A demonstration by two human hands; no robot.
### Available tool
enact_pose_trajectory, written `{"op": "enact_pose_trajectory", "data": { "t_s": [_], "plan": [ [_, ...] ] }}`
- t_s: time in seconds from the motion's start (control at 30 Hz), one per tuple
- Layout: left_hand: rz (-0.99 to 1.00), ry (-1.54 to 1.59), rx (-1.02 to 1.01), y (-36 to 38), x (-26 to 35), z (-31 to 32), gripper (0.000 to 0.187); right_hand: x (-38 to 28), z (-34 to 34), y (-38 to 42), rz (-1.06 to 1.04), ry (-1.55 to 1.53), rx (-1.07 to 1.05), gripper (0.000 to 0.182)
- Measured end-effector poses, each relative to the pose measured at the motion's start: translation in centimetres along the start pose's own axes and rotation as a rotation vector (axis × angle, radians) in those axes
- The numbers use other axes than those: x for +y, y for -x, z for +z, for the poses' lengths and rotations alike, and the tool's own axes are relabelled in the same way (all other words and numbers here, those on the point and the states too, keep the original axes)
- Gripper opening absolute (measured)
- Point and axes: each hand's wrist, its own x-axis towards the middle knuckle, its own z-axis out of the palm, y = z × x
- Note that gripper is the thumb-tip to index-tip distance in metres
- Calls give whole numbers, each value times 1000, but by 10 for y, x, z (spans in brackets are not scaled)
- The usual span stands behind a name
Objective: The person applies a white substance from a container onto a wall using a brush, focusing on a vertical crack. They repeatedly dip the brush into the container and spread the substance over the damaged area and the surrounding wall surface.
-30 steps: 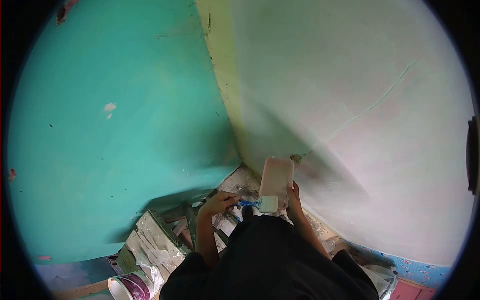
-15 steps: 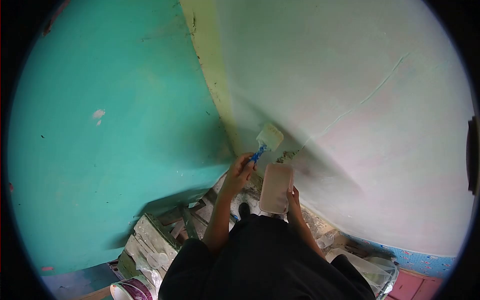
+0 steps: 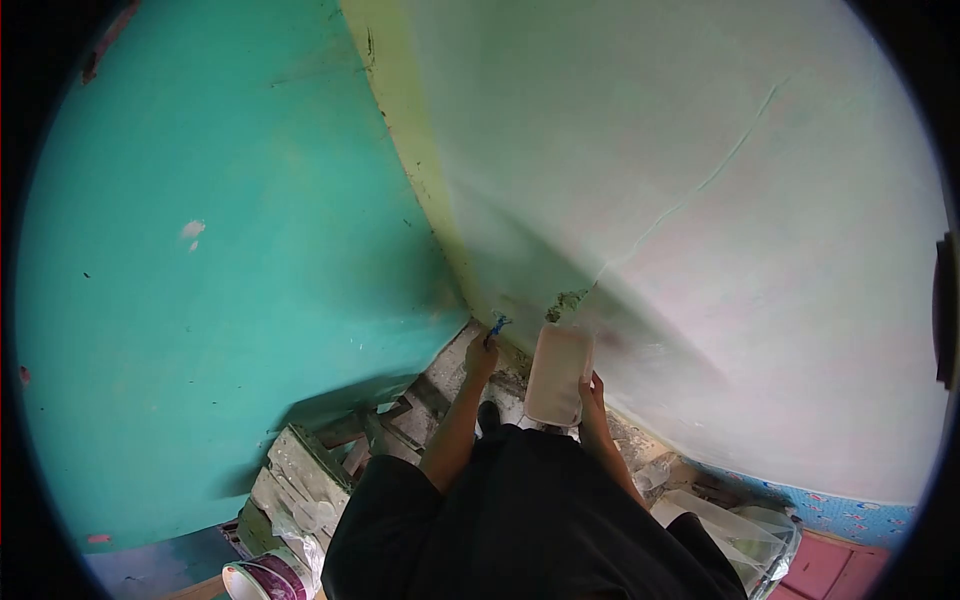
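My left hand (image 3: 481, 357) is closed round the blue handle of a wide paintbrush (image 3: 498, 325), low by the corner of the walls. The brush's pale head hardly stands out from the pale wall (image 3: 740, 300) behind it. In my right hand (image 3: 592, 392) is a shallow, pale pinkish rectangular tub (image 3: 558, 375), gripped by its right side in front of my body. A rough, broken patch (image 3: 566, 303) in the wall lies just above the tub, with a long crack line (image 3: 690, 198) running up and right from it.
A turquoise wall (image 3: 230, 300) rises on the left, meeting the pale wall at a yellow strip (image 3: 420, 180). At lower left stand a paint-spattered wooden piece (image 3: 295, 485) and a bucket (image 3: 268, 580). Clear plastic containers (image 3: 720, 530) are at lower right.
My left hand has moved down with the paintbrush, whose broad pale head showed plainly before. The tub has shifted slightly to the right, still in my right hand.
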Motion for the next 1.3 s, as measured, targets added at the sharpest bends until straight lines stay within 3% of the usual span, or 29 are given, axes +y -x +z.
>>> {"op": "enact_pose_trajectory", "data": {
  "t_s": [0.03,0.1,0.23,0.33,0.47,0.63,0.73,0.83,0.9,1.07,1.17,1.3],
  "plan": [
    [-59,-51,-27,0,2,1,24,1,-3,0,2,4,-7,64],
    [17,-72,15,-6,22,0,24,3,-7,1,9,13,-24,64],
    [76,-37,26,-8,125,-41,25,7,-9,0,-29,26,-33,67],
    [193,103,127,7,201,-85,25,3,-4,2,-8,13,-13,66],
    [131,283,70,33,300,-156,26,-7,4,9,-7,-22,-48,66],
    [282,560,119,48,353,-184,24,5,-5,-1,-38,22,-75,65],
    [454,514,191,33,328,-155,25,5,-5,1,-44,35,-84,65],
    [321,540,59,28,271,-112,27,5,-10,1,-43,56,-74,64],
    [383,360,186,23,212,-67,29,12,-17,-3,-36,62,-64,64],
    [247,26,228,37,97,-9,23,16,-24,-1,-65,40,-22,65],
    [215,-104,256,34,48,11,21,27,-32,-7,-56,25,-30,67],
    [150,-234,159,24,43,16,23,29,-36,-3,-28,53,-18,68]
  ]
}}
